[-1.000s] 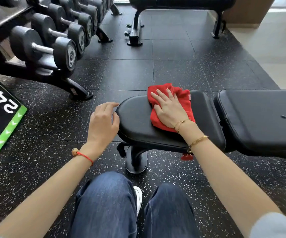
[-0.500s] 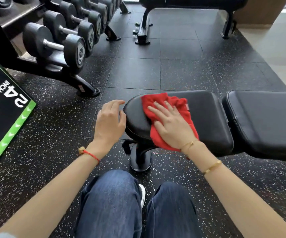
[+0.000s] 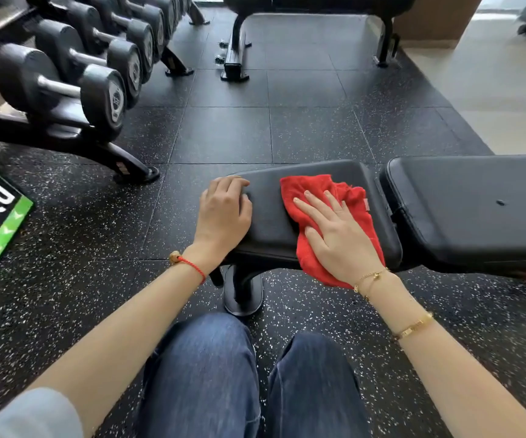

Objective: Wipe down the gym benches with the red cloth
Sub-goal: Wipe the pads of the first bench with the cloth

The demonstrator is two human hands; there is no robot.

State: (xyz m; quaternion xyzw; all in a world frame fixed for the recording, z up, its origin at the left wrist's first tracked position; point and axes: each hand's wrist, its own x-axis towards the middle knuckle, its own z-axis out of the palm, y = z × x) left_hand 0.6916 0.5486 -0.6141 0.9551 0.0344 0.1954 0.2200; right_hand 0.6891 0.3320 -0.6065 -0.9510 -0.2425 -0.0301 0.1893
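Red cloth [image 3: 325, 197] lay bunched on the seat pad of the near bench [image 3: 268, 222], pinned flat under the right hand [image 3: 340, 238], its fingers [image 3: 310, 210] spread straight and gripping nothing; the left hand [image 3: 223, 213] rested on the pad's left end, fingers curled loosely over the edge. Wiping looked under way on this pad only. By my reading the long back pad [image 3: 470, 210] to the right and the far bench [image 3: 312, 1] were left to do, though no pad showed wet or dry marks.
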